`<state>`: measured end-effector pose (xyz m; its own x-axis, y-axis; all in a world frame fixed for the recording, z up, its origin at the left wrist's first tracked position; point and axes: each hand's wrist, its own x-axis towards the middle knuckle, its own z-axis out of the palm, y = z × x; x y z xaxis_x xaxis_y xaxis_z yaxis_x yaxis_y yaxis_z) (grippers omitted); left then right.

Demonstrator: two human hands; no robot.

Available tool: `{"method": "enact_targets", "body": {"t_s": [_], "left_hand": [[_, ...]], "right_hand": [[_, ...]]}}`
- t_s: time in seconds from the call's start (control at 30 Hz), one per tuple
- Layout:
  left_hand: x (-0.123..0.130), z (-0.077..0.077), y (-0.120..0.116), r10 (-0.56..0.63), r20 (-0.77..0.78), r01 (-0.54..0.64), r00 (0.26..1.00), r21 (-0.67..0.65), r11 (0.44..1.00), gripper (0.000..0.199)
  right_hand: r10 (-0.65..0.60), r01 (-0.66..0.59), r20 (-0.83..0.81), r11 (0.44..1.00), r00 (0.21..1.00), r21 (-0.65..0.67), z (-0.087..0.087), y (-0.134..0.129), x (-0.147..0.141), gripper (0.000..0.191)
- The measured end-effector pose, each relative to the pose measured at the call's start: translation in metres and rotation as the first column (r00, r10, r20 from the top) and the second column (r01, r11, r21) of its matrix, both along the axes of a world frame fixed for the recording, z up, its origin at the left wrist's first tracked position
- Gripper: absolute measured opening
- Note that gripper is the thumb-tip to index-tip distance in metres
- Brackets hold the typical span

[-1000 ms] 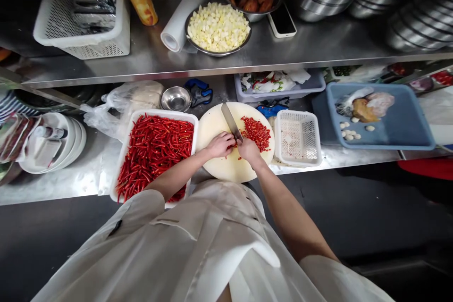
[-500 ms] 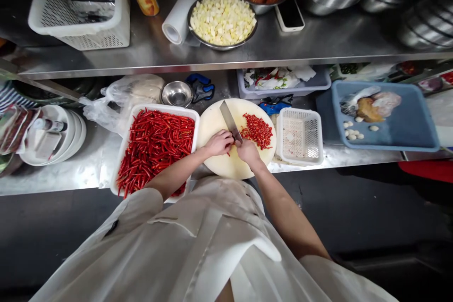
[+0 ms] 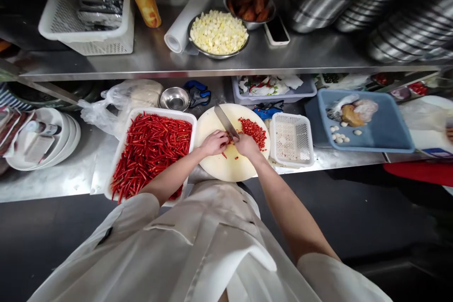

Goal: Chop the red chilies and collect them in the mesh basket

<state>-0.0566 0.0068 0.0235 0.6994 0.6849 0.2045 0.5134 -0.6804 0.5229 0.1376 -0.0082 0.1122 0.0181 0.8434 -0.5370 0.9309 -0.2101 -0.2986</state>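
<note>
My right hand (image 3: 247, 145) is closed around the handle of a cleaver (image 3: 225, 121), whose broad blade slants up and left over the round cutting board (image 3: 208, 120). Left of the blade, my left hand (image 3: 214, 143) has its fingers curled down on red chilies that are mostly hidden beneath them. One chili piece (image 3: 224, 155) pokes out below those fingers. To the right of the blade lies a pile of chopped red chili (image 3: 253, 132). A white tub (image 3: 193, 139) heaped with whole red chilies (image 3: 152, 151) stands close on the left.
A white perforated basket (image 3: 292, 139) adjoins the board's right side, with a blue bin (image 3: 375, 144) farther right. Stacked white bowls (image 3: 72, 134) and a small steel bowl (image 3: 174, 99) sit left. The raised steel shelf (image 3: 148, 63) carries a bowl of chopped pale pieces (image 3: 218, 33).
The camera view has shifted slightly. My hands and the cleaver remain close together over the board. More chili bits show below my left fingers and near the blade.
</note>
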Motion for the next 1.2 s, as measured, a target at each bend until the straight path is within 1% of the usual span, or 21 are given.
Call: {"method": "enact_targets", "body": {"t_s": [0.13,0.17,0.23,0.3,0.4,0.53,0.6,0.7,0.77,0.87,0.9,0.97,1.03,1.07,1.1,1.13,1.2], "left_hand": [[-0.002,-0.01,0.002,0.024,-0.004,-0.024,1.0,-0.014,1.0,0.014],[-0.002,-0.012,0.003,0.028,-0.005,-0.028,1.0,-0.015,0.999,0.014],[-0.003,-0.013,0.005,0.027,-0.008,-0.028,1.0,-0.016,0.999,0.013],[-0.003,-0.012,0.006,0.008,-0.014,-0.008,1.0,-0.008,1.0,0.012],[-0.003,-0.008,0.005,-0.005,-0.019,0.005,1.0,0.011,1.0,0.011],[-0.005,-0.005,0.002,0.011,-0.023,-0.01,1.0,0.008,1.0,0.013],[-0.005,-0.007,0.0,0.013,-0.029,-0.013,0.999,0.011,1.0,0.013],[-0.008,-0.01,-0.003,0.022,-0.04,-0.022,0.999,0.004,1.0,0.011],[-0.011,-0.009,-0.005,0.028,-0.036,-0.028,0.999,-0.015,0.999,0.01],[-0.018,-0.003,-0.007,0.037,-0.009,-0.037,0.999,-0.041,0.998,0.01],[-0.02,0.0,-0.008,0.067,0.003,-0.066,0.998,-0.046,0.997,0.011],[-0.022,0.004,-0.009,0.199,0.029,-0.198,0.98,-0.047,0.979,0.016],[-0.02,0.006,-0.01,0.363,0.052,-0.36,0.931,-0.053,0.931,0.026],[-0.017,0.006,-0.011,0.418,0.06,-0.415,0.906,-0.063,0.908,0.031],[-0.013,0.006,-0.012,0.447,0.061,-0.442,0.892,-0.078,0.893,0.033],[-0.007,0.004,-0.012,0.452,0.056,-0.446,0.89,-0.098,0.89,0.033],[0.004,0.001,-0.012,0.427,0.032,-0.419,0.904,-0.132,0.898,0.025]], "right_hand": [[-0.072,0.073,0.044,0.997,0.996,-0.022,-0.012,-0.01,-0.008,0.048],[-0.077,0.078,0.044,0.996,0.996,-0.033,-0.014,-0.01,-0.01,0.047],[-0.046,0.047,0.015,0.998,0.999,-0.047,-0.017,-0.005,-0.013,0.045],[-0.034,0.034,-0.006,0.999,0.999,-0.028,-0.017,0.002,-0.014,0.043],[-0.063,0.064,-0.006,0.998,0.998,0.021,-0.015,0.01,-0.015,0.044],[-0.015,0.015,-0.024,0.999,1.0,0.028,-0.012,0.011,-0.014,0.041],[-0.018,0.019,-0.035,0.999,0.999,0.035,-0.016,0.01,-0.015,0.04],[-0.056,0.058,-0.044,0.997,0.997,0.044,-0.024,0.009,-0.019,0.042],[-0.058,0.06,-0.064,0.998,0.996,0.027,-0.025,0.013,-0.02,0.04],[-0.026,0.023,-0.153,0.999,0.988,-0.023,-0.019,0.02,-0.014,0.039],[-0.02,0.014,-0.181,0.999,0.983,-0.035,-0.015,0.021,-0.01,0.041],[-0.011,0.002,-0.211,0.999,0.978,-0.041,-0.011,0.017,0.001,0.042],[0.001,-0.009,-0.203,0.999,0.979,-0.037,-0.01,0.007,0.012,0.041],[0.01,-0.018,-0.195,0.999,0.981,-0.04,-0.011,0.002,0.016,0.041],[0.019,-0.028,-0.187,0.998,0.982,-0.048,-0.012,-0.003,0.02,0.041],[0.026,-0.037,-0.178,0.998,0.984,-0.058,-0.014,-0.007,0.021,0.041],[0.035,-0.047,-0.161,0.996,0.986,-0.07,-0.017,-0.008,0.02,0.042]]}}
